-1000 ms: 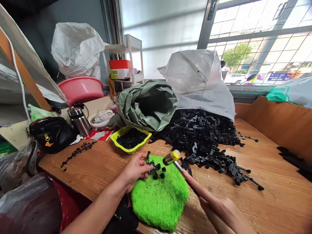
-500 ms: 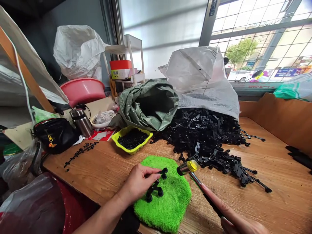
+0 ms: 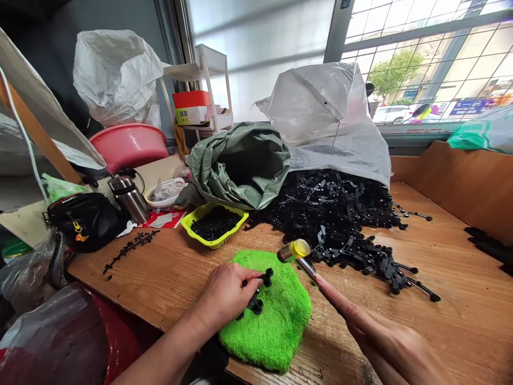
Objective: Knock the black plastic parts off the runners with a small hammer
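Note:
My left hand [image 3: 230, 289] pinches a black jointed plastic part [image 3: 256, 305] with round knobs, over a fuzzy green cloth pad [image 3: 276, 337]. The fingers cover some of the part. In my right hand [image 3: 385, 337] is a small hammer [image 3: 306, 264] with a metal head and a yellow translucent face. My index finger lies along its handle. The hammer head hangs above the pad's upper right edge, apart from the part. Behind it spreads a big pile of similar black linked parts [image 3: 340, 214], spilling from a white woven sack [image 3: 340, 139].
A yellow basket [image 3: 216, 241] of small black pieces stands behind the pad, before an open green woven sack [image 3: 240, 166]. To the left are a row of black pieces [image 3: 130, 248], a black bag [image 3: 86, 222] and a steel flask [image 3: 128, 200]. A wooden side board [image 3: 473, 192] edges the right.
The hammer has moved up and slightly left with my right hand, which shows more fully. My left hand now covers more of the black part. The whole view has shifted slightly.

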`<control>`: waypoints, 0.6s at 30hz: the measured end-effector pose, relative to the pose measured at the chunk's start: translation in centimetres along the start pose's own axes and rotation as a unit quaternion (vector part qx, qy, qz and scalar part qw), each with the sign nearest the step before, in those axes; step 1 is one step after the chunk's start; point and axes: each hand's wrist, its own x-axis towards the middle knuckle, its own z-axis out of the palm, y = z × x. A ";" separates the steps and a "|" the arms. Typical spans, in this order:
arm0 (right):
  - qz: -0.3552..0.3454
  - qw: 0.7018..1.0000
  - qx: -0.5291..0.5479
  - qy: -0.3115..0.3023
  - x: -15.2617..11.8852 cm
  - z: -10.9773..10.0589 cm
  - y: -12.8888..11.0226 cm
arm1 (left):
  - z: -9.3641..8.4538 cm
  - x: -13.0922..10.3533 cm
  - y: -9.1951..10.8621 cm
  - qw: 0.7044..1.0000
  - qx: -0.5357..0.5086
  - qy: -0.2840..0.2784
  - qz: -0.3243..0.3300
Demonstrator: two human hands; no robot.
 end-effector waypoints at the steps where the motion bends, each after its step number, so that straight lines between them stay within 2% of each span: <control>1: -0.011 1.000 -0.023 0.000 0.4 0.0 -0.3 | -0.2 0.0 0.3 1.000 0.024 0.000 0.005; 5: -0.013 0.990 -0.128 -0.054 1.7 0.4 -0.9 | -0.4 0.1 0.8 0.995 0.094 -0.019 0.018; 9: -0.027 0.997 -0.079 -0.002 1.9 0.4 -0.8 | -0.4 0.3 0.8 0.993 0.112 -0.018 0.025; 14: -0.006 0.991 -0.120 -0.064 1.6 0.8 -0.7 | -0.7 0.3 0.7 0.990 0.135 -0.034 0.037; 18: 0.001 0.994 -0.106 -0.036 1.7 1.1 -0.8 | -0.8 0.3 0.9 0.990 0.135 -0.031 0.037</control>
